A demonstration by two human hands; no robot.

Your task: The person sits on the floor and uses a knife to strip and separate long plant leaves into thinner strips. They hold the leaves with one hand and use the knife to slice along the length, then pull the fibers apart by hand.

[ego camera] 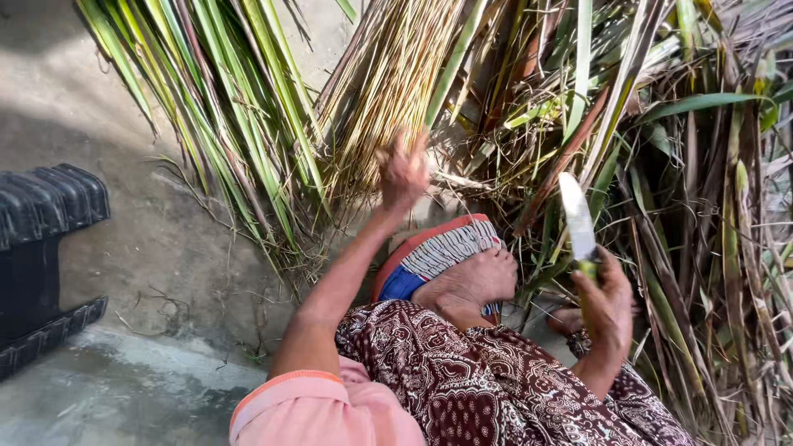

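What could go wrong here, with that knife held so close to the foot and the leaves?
1. The right hand holds the knife blade-up near the bare foot; a slip might cut it.
2. The left hand reaches into the dry strips; stiff edges may scratch its fingers.
3. Loose palm leaves piled around could hide the blade.

Leaf heap point(661, 165) lies right of the plastic stool point(41, 248), behind a foot point(471, 281).

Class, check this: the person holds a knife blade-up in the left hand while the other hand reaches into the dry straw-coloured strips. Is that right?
Not quite. The head view shows the knife blade-up in the right hand; the left hand reaches into the dry straw-coloured strips.
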